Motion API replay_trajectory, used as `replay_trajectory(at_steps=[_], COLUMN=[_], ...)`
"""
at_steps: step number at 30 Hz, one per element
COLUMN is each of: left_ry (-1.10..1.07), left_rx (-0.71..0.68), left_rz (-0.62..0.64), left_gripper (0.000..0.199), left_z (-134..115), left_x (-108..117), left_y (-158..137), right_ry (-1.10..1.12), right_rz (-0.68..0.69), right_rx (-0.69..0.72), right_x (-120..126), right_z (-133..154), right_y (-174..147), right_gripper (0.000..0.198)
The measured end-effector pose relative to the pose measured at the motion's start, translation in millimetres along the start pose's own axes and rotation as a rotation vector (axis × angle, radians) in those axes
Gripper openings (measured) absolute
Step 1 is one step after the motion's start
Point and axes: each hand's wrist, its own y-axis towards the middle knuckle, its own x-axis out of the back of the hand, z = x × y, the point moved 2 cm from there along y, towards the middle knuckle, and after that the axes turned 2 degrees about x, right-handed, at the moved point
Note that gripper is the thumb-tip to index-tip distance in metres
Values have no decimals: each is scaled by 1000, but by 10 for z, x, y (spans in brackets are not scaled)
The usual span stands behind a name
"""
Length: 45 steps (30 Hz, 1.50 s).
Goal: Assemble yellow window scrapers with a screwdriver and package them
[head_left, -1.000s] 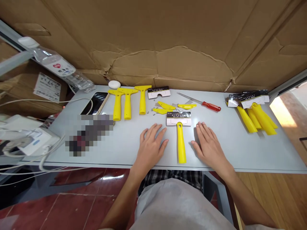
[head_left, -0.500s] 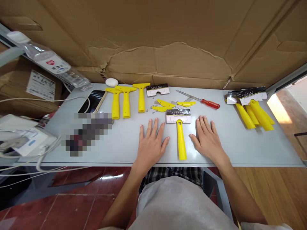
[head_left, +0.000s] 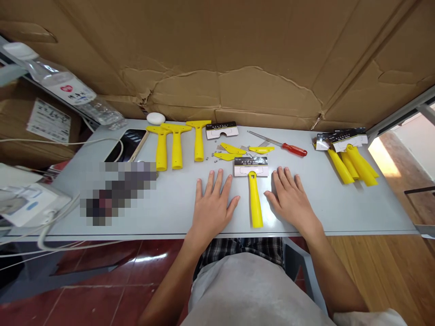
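Both my left hand (head_left: 213, 203) and my right hand (head_left: 291, 199) lie flat on the grey table, palms down, fingers stretched out and holding nothing. Between them is a scraper with a yellow handle (head_left: 255, 203), its head covered by a printed card sleeve (head_left: 250, 167). Just beyond it lie several loose yellow clamp plates (head_left: 231, 148), with metal blades and small screws (head_left: 215, 153) around them. A screwdriver (head_left: 294, 149) with a red handle rests behind my right hand, its shaft pointing left.
Yellow T-shaped handles (head_left: 177, 147) stand in a row at back left, beside a loose card (head_left: 221, 130) and a white oval object (head_left: 156, 118). Carded scrapers (head_left: 353, 158) are piled at right. A phone (head_left: 131, 142), plastic bottle (head_left: 73, 90) and cables (head_left: 44, 235) occupy the left. Cardboard (head_left: 238, 54) walls the back.
The camera view has shifted slightly, so things at the sides appear a little further left. Both hands stay flat in place, and nothing on the table has moved.
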Motion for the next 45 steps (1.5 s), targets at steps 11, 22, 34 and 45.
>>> replay_trajectory(at_steps=[11,22,34,45], left_ry=[-8,-62,-108,-122], left_rx=[5,10,-22,-19], left_rz=[-9,-31,-87,-80], left_gripper=[67,66,65,67], left_z=[-3,19,61,52], left_x=[7,-10,-49,-32], left_y=[0,-4,-20,-17], right_ry=[-3,-12,-16,-128], right_rz=[-136,88,120,-121], right_rx=[81,-76,-164,-350], right_x=[401,419,532,943], right_z=[707,765,226,-802], right_y=[50,268,-51,-78], right_gripper=[58,35,51,57])
